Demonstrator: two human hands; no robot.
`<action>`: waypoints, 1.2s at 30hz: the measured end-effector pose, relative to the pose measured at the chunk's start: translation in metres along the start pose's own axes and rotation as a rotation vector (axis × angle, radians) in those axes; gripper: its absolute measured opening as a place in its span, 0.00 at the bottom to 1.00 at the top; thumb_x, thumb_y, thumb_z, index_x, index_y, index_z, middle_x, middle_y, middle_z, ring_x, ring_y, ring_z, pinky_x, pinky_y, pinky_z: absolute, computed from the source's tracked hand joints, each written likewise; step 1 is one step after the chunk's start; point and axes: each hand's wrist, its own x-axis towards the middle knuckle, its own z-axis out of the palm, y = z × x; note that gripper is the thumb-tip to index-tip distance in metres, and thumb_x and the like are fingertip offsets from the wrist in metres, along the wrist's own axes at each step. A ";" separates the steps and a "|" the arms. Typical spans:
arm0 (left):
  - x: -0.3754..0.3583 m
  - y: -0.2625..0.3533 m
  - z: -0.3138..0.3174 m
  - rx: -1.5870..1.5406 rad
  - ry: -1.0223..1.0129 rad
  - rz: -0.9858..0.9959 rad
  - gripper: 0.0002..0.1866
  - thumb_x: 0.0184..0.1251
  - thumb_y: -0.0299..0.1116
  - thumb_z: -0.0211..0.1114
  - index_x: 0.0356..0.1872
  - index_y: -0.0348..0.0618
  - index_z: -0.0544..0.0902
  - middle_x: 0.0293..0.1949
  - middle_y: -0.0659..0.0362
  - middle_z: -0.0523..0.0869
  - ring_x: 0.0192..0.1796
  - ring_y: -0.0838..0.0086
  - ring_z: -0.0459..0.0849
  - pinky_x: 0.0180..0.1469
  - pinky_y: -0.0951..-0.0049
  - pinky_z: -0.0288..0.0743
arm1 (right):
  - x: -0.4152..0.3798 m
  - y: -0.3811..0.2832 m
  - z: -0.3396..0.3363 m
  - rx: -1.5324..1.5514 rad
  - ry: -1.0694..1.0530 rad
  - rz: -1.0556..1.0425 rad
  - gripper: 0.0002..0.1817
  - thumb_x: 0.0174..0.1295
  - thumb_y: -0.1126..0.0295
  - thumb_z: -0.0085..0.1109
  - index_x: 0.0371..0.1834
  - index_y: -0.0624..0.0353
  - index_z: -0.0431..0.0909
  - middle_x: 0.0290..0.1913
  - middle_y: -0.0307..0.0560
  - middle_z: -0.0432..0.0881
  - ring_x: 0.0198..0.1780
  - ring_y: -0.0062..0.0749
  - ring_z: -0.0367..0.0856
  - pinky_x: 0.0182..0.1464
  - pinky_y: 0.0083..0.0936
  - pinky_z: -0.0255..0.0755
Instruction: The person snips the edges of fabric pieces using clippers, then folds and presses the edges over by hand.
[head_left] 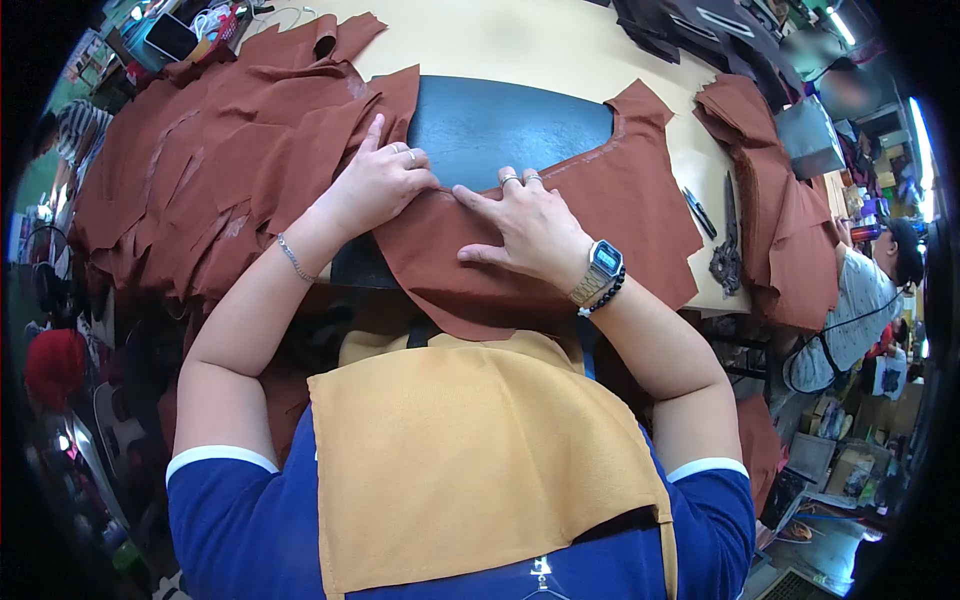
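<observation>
A rust-brown fabric piece [630, 200] lies over a dark board [510, 120], its upper edge curving across the board. My left hand [385, 182] is at that edge, fingers curled and closed on the fabric, with the thumb sticking up. Just to its right, my right hand [530, 222] rests on the same piece with fingers spread and thumb apart. The right index fingertip almost meets the left fingers along the edge. Part of the fabric hangs over the table's front edge towards my apron.
Rust-brown fabric pieces [220, 170] are heaped on the left, and a folded stack [775, 210] lies on the right. Dark scissors [727, 255] and a pen-like tool [699, 213] sit on the pale table [560, 35]. Another person [850, 300] is at the right.
</observation>
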 end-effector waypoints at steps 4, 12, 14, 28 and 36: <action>-0.003 0.002 0.000 0.052 -0.031 -0.016 0.08 0.65 0.33 0.63 0.40 0.56 0.88 0.41 0.68 0.84 0.51 0.72 0.83 0.73 0.33 0.53 | 0.009 -0.009 -0.006 -0.073 -0.042 0.023 0.42 0.56 0.30 0.57 0.72 0.35 0.68 0.59 0.62 0.72 0.58 0.58 0.74 0.50 0.60 0.78; -0.035 0.039 -0.017 0.079 0.125 -0.316 0.12 0.67 0.42 0.63 0.46 0.51 0.84 0.50 0.60 0.81 0.59 0.65 0.78 0.71 0.45 0.55 | -0.020 0.020 0.005 0.153 0.073 -0.091 0.43 0.57 0.35 0.62 0.70 0.52 0.70 0.62 0.61 0.72 0.62 0.53 0.74 0.61 0.53 0.69; -0.056 0.055 -0.036 0.003 0.068 -0.506 0.21 0.64 0.53 0.66 0.44 0.47 0.81 0.47 0.56 0.81 0.56 0.60 0.78 0.61 0.55 0.63 | -0.026 0.020 0.011 0.151 0.182 -0.091 0.43 0.57 0.36 0.63 0.70 0.52 0.70 0.62 0.59 0.72 0.62 0.53 0.72 0.63 0.52 0.67; -0.049 0.099 -0.013 -1.389 0.493 -0.918 0.34 0.78 0.41 0.57 0.73 0.29 0.57 0.70 0.49 0.70 0.73 0.68 0.66 0.74 0.70 0.57 | -0.012 0.013 0.017 0.617 0.442 0.053 0.31 0.70 0.67 0.57 0.74 0.64 0.62 0.66 0.57 0.73 0.66 0.45 0.72 0.67 0.39 0.66; -0.257 0.016 -0.192 -1.010 1.517 -1.510 0.19 0.75 0.40 0.51 0.54 0.39 0.82 0.53 0.52 0.86 0.56 0.61 0.84 0.64 0.60 0.74 | -0.003 0.087 0.044 0.557 0.461 0.269 0.28 0.78 0.55 0.47 0.75 0.57 0.64 0.64 0.54 0.75 0.66 0.39 0.72 0.68 0.32 0.63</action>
